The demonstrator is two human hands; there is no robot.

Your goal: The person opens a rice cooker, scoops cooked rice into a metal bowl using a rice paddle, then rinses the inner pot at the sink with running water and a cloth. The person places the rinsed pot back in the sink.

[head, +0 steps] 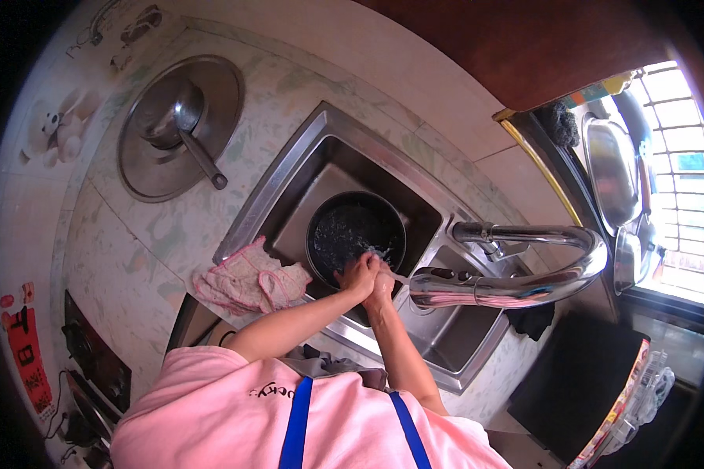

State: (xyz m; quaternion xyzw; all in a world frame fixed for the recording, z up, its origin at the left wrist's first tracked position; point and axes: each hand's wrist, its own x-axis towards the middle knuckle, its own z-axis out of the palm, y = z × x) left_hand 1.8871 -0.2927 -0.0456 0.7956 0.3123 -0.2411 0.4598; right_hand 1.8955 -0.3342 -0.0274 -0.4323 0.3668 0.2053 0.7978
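My left hand (pixel 359 278) and my right hand (pixel 382 284) are pressed together over the near rim of a round black pan (pixel 352 223). Water runs onto them from the spray head of a chrome pull-down faucet (pixel 446 287). The pan sits in the larger basin of a stainless steel double sink (pixel 296 164), and water splashes inside it. My left hand overlaps the right, and the fingers are partly hidden, so whether anything is between them is unclear. A crumpled pink-edged cloth (pixel 255 278) lies over the sink's left corner, beside my left forearm.
On the marble-patterned counter (pixel 152 246) at the left, a metal saucepan (pixel 173 111) rests on a large round lid (pixel 217 88). The faucet's neck (pixel 586 258) arches over the smaller basin (pixel 446 346). Metal pans (pixel 610 170) stand by the barred window. A gas stove (pixel 97 352) is at lower left.
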